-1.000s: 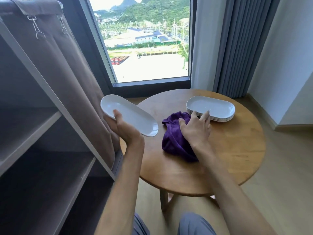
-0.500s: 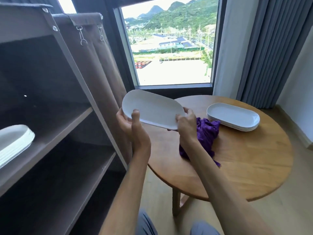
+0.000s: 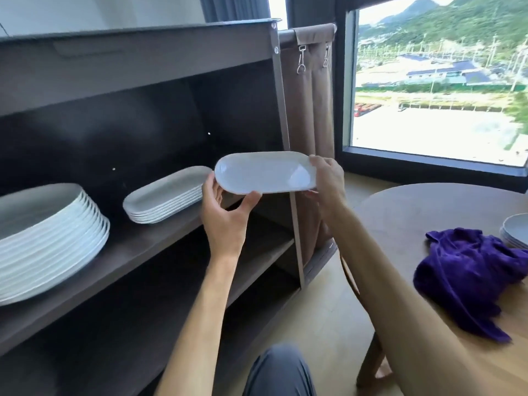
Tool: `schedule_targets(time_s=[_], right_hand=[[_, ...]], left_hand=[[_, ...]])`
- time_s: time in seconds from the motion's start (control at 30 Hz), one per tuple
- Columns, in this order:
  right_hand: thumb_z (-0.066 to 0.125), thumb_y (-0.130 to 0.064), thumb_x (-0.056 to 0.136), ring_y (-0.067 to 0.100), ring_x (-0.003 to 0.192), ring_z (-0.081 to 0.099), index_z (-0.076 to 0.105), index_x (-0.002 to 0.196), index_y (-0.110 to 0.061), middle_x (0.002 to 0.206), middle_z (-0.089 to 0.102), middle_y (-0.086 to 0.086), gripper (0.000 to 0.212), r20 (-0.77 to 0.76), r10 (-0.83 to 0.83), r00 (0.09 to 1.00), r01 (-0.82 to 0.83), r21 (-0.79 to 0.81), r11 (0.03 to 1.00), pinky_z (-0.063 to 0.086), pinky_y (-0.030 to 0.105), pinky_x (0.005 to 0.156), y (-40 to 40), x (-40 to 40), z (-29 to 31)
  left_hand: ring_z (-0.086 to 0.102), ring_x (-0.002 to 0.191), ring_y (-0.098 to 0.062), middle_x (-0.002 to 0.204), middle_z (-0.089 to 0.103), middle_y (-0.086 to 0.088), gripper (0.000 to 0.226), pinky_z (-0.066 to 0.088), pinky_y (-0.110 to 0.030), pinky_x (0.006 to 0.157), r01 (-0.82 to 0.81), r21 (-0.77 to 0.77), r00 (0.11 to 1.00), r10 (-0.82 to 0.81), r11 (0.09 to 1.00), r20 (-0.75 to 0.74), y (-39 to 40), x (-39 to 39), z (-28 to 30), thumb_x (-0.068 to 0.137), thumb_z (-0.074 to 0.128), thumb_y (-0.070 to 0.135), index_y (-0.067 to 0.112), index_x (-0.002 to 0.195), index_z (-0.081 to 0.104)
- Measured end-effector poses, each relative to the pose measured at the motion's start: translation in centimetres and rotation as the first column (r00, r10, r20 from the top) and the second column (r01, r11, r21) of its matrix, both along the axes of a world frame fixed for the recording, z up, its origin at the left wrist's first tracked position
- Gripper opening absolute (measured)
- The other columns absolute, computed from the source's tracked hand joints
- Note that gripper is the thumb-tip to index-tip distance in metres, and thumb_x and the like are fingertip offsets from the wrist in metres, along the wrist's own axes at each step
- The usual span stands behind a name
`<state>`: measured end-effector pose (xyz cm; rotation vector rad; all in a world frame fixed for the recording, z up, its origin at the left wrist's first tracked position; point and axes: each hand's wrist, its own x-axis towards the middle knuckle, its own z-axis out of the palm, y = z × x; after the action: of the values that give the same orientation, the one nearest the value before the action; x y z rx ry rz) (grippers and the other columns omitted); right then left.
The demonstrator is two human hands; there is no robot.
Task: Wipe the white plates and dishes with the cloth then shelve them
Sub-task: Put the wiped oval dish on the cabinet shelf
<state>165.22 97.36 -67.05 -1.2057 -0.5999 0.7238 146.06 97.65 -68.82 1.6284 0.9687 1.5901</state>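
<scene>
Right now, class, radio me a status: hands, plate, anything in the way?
Left hand and right hand grip the white oval plate. Plate beside shelved oval stack. Path clear. Purple cloth on table.

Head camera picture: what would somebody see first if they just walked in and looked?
Most likely the white oval dish in the middle, held at its ends by the left hand and the right hand in front of the dark shelf. On that shelf sit a stack of oval dishes and, further left, a tall stack of round plates. At the right, a purple cloth lies crumpled on the round wooden table.
</scene>
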Motion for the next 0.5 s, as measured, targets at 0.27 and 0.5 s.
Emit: schedule_targets(time_s=[0.27, 0.5], right_hand=[[0.045, -0.055, 0.100, 0.014, 0.097, 0.063, 0.062, 0.116, -0.019, 0.110, 0.066, -0.001, 0.043, -0.034, 0.260, 0.965, -0.259, 0.028, 0.965, 0.053, 0.036, 0.082, 4.4, -7.6, 2.6], [0.055, -0.053, 0.097, 0.013, 0.123, 0.050, 0.053, 0.138, -0.019, 0.121, 0.057, -0.010, 0.053, 0.049, 0.374, 0.926, -0.376, 0.070, 0.924, 0.041, 0.038, 0.107, 7.6, -12.0, 3.5]], left_hand=[[0.027, 0.153, -0.016, 0.165, 0.033, -0.007, 0.104, 0.022, -0.022, 0.121, -0.348, 0.070, 0.930, 0.353, 0.935, -0.104, 1.3, -6.5, 1.9, 0.072, 0.087, 0.057, 0.009, 0.152, 0.040], [0.053, 0.134, -0.026, 0.141, 0.058, -0.013, 0.087, 0.041, -0.041, 0.114, -0.458, 0.001, 0.881, 0.454, 0.889, -0.130, 3.2, -9.9, 2.5, 0.073, 0.090, 0.045, 0.002, 0.138, 0.053]])
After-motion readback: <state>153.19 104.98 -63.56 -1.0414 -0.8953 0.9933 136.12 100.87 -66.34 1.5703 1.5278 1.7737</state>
